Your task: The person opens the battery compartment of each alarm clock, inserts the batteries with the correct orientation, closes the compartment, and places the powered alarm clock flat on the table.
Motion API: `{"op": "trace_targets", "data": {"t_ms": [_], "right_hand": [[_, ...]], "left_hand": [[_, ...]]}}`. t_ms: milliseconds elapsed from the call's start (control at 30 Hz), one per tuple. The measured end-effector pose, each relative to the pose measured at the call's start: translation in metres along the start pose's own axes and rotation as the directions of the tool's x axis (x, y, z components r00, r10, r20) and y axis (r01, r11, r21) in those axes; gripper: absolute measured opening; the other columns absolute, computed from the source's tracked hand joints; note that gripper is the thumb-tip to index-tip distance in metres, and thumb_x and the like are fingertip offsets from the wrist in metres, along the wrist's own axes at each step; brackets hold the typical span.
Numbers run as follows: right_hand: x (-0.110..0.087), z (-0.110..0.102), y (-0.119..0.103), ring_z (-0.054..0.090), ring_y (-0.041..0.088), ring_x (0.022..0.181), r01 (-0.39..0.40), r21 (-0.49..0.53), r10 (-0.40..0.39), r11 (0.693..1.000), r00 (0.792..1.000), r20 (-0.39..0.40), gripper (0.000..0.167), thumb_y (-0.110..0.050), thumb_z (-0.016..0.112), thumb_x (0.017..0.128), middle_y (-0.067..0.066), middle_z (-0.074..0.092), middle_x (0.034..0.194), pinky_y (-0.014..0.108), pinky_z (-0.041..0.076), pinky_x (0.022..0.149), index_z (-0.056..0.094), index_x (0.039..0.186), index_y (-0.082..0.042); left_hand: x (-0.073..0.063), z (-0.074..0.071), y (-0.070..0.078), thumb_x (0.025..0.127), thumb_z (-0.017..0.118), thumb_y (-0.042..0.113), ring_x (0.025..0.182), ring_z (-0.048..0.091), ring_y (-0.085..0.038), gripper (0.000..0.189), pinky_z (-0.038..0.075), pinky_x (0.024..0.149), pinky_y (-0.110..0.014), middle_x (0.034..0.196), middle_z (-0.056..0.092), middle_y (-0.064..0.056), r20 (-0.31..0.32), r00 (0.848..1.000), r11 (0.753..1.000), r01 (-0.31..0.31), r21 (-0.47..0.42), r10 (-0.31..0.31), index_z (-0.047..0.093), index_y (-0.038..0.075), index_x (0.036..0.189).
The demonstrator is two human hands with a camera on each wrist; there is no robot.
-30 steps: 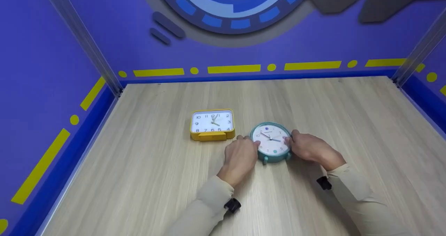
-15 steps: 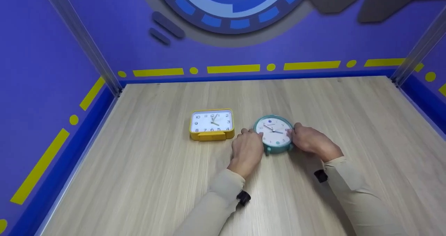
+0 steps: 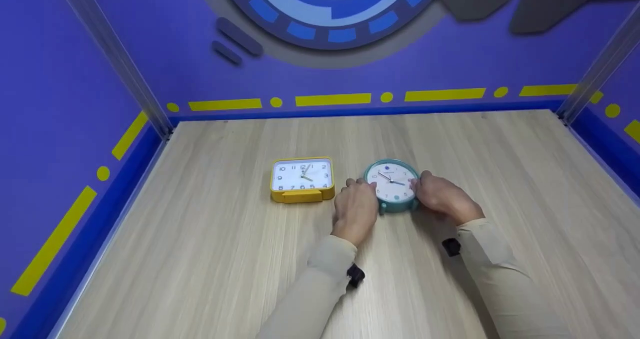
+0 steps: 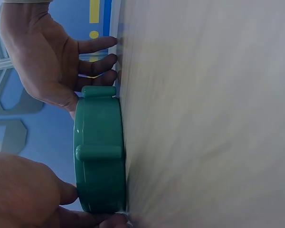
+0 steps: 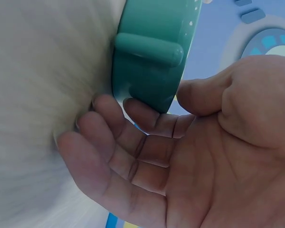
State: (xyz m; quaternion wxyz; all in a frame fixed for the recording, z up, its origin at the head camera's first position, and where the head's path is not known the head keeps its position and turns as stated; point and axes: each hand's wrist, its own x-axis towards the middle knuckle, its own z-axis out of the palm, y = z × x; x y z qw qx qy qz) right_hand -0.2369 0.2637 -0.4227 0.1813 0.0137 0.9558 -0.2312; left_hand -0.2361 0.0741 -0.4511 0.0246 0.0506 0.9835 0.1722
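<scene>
A round green-rimmed clock (image 3: 392, 185) lies face up on the wooden table, its two stubby feet towards me. My left hand (image 3: 356, 206) grips its left edge, thumb on the rim by the dial. On the opposite edge, my right hand (image 3: 446, 195) pinches it between thumb and index finger. In the left wrist view the green side of the clock (image 4: 99, 123) stands between both hands, low against the tabletop. The right wrist view shows the other fingers (image 5: 85, 161) of my right hand curled beside the clock, near the table surface.
Left of my hands lies a yellow rectangular clock (image 3: 302, 179), also face up, with a small gap to my left hand. Blue printed panels (image 3: 320, 79) wall in the pale wooden table (image 3: 210, 259) at the back and both sides.
Both hands have slid the round clock away from me over the table, first slightly rightward too. The yellow clock stays in its place.
</scene>
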Motion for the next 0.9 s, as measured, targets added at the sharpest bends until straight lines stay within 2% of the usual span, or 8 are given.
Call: {"op": "trace_targets", "data": {"t_ms": [267, 533, 633, 800, 900], "right_hand": [[0.003, 0.002, 0.002, 0.052, 0.045, 0.114, -0.018, -0.012, 0.018, 1.000, 1.000, -0.014, 0.064, -0.031, 0.028, 0.116, 0.041, 0.046, 0.140, 0.061, 0.042, 0.104, 0.025, 0.150, 0.023], [0.003, 0.001, 0.006, 0.055, 0.044, 0.109, -0.026, 0.003, 0.026, 1.000, 0.999, -0.023, 0.062, -0.031, 0.029, 0.116, 0.034, 0.051, 0.123, 0.057, 0.045, 0.094, 0.030, 0.148, 0.022], [0.004, 0.002, 0.004, 0.056, 0.044, 0.108, -0.033, 0.007, 0.033, 0.999, 0.999, -0.016, 0.063, -0.032, 0.028, 0.116, 0.033, 0.052, 0.121, 0.056, 0.045, 0.093, 0.027, 0.150, 0.021], [0.004, 0.003, 0.002, 0.054, 0.046, 0.114, -0.052, -0.004, 0.052, 0.999, 0.999, -0.011, 0.067, -0.032, 0.027, 0.117, 0.036, 0.048, 0.130, 0.058, 0.044, 0.097, 0.018, 0.155, 0.022], [0.005, 0.003, 0.002, 0.053, 0.044, 0.110, -0.050, -0.032, 0.048, 0.998, 0.998, -0.045, 0.063, -0.031, 0.029, 0.116, 0.034, 0.052, 0.126, 0.057, 0.044, 0.097, 0.028, 0.151, 0.022]], "left_hand": [[0.005, 0.004, 0.003, 0.116, 0.041, 0.043, 0.087, 0.062, -0.018, 0.052, 0.057, 0.075, -0.035, 0.109, 0.062, -0.009, -0.021, 1.000, 1.000, 0.011, -0.025, -0.011, 0.067, 0.003, 0.135], [0.010, 0.007, 0.004, 0.116, 0.038, 0.042, 0.092, 0.067, -0.021, 0.052, 0.056, 0.077, -0.037, 0.109, 0.064, -0.010, -0.031, 0.999, 1.000, -0.017, -0.004, 0.017, 0.067, 0.003, 0.134], [0.011, 0.007, 0.003, 0.116, 0.038, 0.042, 0.091, 0.067, -0.021, 0.052, 0.056, 0.075, -0.036, 0.108, 0.065, -0.011, -0.038, 0.999, 1.000, -0.019, 0.006, 0.020, 0.068, 0.003, 0.133], [0.012, 0.007, 0.001, 0.116, 0.037, 0.043, 0.089, 0.067, -0.021, 0.053, 0.057, 0.074, -0.037, 0.108, 0.065, -0.011, -0.039, 0.999, 1.000, -0.018, 0.010, 0.018, 0.067, 0.004, 0.134], [0.012, 0.007, 0.001, 0.116, 0.040, 0.043, 0.088, 0.069, -0.021, 0.051, 0.057, 0.073, -0.037, 0.105, 0.067, -0.010, -0.059, 0.998, 0.999, -0.026, 0.037, 0.028, 0.071, 0.005, 0.128]]}}
